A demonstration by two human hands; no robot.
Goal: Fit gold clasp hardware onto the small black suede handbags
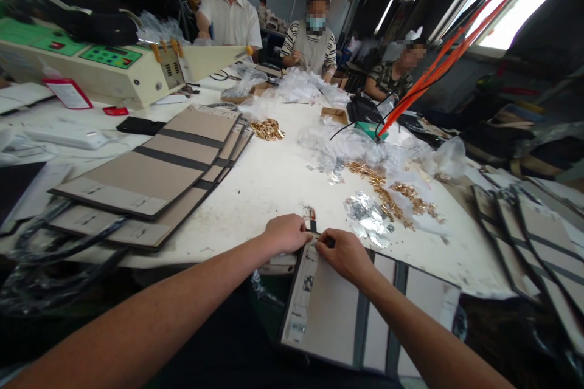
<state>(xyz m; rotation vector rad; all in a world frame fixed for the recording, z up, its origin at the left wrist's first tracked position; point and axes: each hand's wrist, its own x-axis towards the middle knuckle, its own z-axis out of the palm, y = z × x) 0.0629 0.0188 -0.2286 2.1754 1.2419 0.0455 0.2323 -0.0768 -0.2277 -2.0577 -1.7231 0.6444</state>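
A beige panel with dark grey bands and a black edge [337,316], apparently part of a bag, lies tilted over the table's front edge. At its far left corner my left hand [285,233] is closed, fingertips pinched together beside a short black strip [312,222]. My right hand [349,255] is curled at the same edge, thumb and forefinger together, with something small and dark under the fingers. What either pinch holds is too small to make out. Small silver metal plates [308,282] sit on the panel's pale end strip.
Stacked beige panels [182,161] with plastic-wrapped handles lie left, more panels [538,237] right. Silver plates [368,219] and gold-coloured metal pieces [387,197] are heaped ahead. A cream machine [137,73] stands back left. Orange cords [429,79] hang down. Several people work across the table.
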